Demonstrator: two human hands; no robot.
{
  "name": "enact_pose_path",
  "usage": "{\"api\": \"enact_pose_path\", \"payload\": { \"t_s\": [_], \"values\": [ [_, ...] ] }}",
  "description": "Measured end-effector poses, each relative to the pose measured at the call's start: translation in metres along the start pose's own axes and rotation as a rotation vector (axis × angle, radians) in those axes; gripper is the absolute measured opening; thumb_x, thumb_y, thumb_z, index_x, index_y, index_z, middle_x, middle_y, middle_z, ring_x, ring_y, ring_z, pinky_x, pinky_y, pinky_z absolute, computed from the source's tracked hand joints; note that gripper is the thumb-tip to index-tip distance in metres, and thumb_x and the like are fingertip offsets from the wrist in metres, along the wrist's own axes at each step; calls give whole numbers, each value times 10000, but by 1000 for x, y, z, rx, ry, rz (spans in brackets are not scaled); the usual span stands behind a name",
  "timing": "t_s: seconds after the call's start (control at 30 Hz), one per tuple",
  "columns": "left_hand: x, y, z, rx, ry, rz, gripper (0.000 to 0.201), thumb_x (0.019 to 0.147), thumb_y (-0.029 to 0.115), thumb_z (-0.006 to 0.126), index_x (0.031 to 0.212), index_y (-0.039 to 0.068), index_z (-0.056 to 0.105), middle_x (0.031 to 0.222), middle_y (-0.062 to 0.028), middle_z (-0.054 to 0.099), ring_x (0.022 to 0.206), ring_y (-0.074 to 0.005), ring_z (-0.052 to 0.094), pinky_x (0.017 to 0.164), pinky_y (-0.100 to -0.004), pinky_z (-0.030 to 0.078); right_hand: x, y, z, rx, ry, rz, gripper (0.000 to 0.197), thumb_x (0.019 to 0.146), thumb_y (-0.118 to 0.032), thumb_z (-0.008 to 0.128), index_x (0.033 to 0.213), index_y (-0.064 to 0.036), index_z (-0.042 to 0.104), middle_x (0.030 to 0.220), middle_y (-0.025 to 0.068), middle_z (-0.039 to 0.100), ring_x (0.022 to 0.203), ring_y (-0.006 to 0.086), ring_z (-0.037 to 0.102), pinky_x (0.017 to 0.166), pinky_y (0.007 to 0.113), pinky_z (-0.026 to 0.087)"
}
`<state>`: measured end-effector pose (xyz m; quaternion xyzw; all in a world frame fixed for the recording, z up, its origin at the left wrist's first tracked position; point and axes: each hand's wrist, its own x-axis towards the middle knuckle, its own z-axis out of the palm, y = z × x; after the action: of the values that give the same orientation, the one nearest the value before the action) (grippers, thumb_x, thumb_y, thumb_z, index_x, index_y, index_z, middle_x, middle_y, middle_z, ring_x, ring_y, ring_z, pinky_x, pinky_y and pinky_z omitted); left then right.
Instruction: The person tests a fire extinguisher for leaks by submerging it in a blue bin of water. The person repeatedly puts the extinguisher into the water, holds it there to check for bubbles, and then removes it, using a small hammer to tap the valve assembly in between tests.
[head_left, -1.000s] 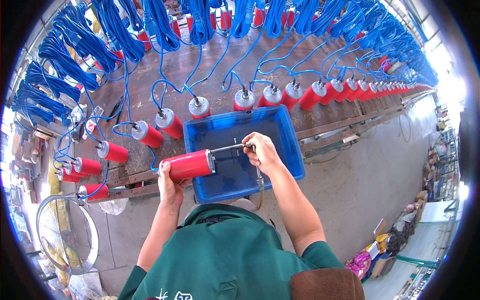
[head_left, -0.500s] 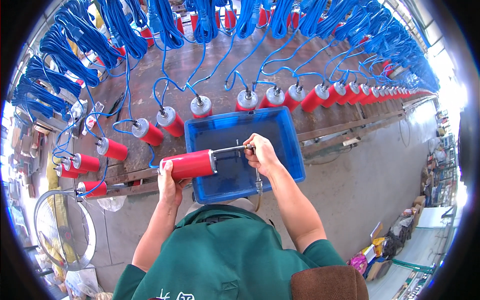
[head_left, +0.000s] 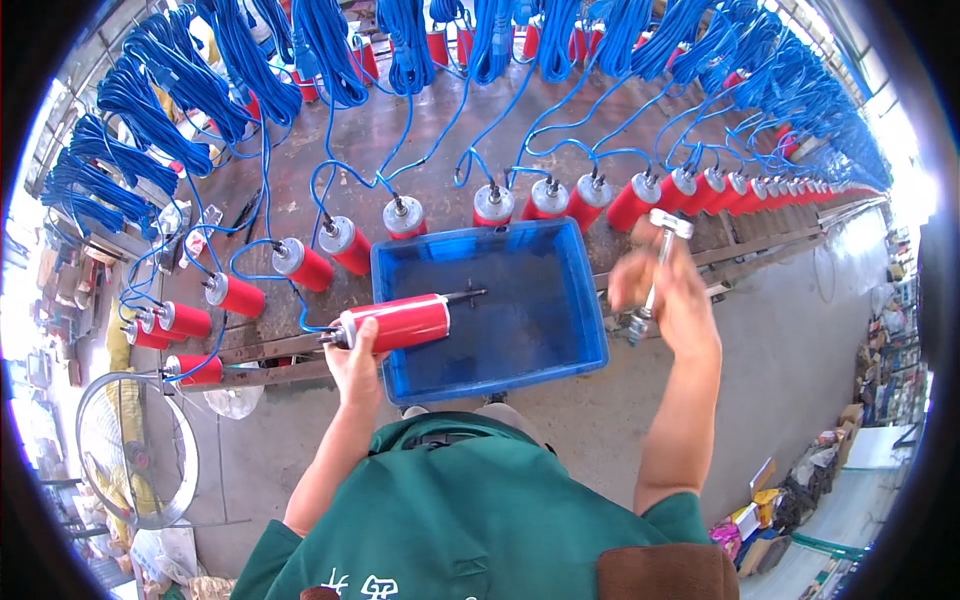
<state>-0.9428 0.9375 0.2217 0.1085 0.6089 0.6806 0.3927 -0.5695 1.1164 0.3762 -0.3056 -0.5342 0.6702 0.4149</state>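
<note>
Head view: the left hand [head_left: 358, 370] is clasped around a red cylinder [head_left: 402, 322], holding it across the left rim of the blue bin [head_left: 500, 384]. Beyond the bin's right side, the blurred right hand [head_left: 682, 292] grasps a silver tool [head_left: 663, 260].

The left forearm [head_left: 335, 450] is slanting up and inward, while the left hand [head_left: 357, 368] is gripping with its thumb [head_left: 368, 335] lying uppermost. The right forearm [head_left: 682, 420] is rising almost upright, the right wrist [head_left: 698, 345] bending leftward; the right hand [head_left: 675, 295], higher and well apart from the left, is gripping too, its fingers [head_left: 628, 280] showing blurred.
</note>
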Motion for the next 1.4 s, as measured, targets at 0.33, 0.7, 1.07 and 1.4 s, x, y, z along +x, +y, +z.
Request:
{"api": "enact_pose_path", "payload": {
  "t_s": [0.33, 0.7, 1.07, 1.4],
  "values": [
    [-9, -26, 96, 120, -71, -24, 644, 827, 169, 950, 1291, 142, 504, 1152, -31, 594, 1014, -138, 630, 751, -349, 591, -118, 162, -126, 9, 651, 563, 215, 1076, -233, 640, 958, -102, 518, 711, 7, 519, 476, 105, 465, 379, 272, 333],
    [22, -91, 101, 39, -92, -412, 503, 951, 365, 830, 1329, 116, 612, 1287, -97, 685, 1193, -277, 671, 900, -511, 628, -96, 189, -187, -214, 680, 555, 166, 1032, -107, 483, 1186, -127, 541, 748, -8, 519, 543, 98, 505, 407, 275, 387],
    [31, -99, 67, 70, -12, -562, 348, 1027, 164, 657, 1327, -2, 599, 1319, -192, 659, 1181, -381, 661, 1024, -587, 568, 3, 197, -192, -1119, 354, 228, 596, 885, -65, 601, 1473, 23, 555, 1438, 287, 620, 1389, 424, 572, 1200, 465, 435],
    [-22, -55, 62, 236, -221, -438, 642, 1044, 112, 636, 1613, -41, 382, 1533, -219, 512, 1378, -424, 567, 1024, -550, 593, 45, 250, -177, -1410, 226, 86, 535, 920, 41, 594, 1451, -26, 595, 1407, 216, 655, 1228, 422, 628, 1111, 466, 513]
  ]
}}
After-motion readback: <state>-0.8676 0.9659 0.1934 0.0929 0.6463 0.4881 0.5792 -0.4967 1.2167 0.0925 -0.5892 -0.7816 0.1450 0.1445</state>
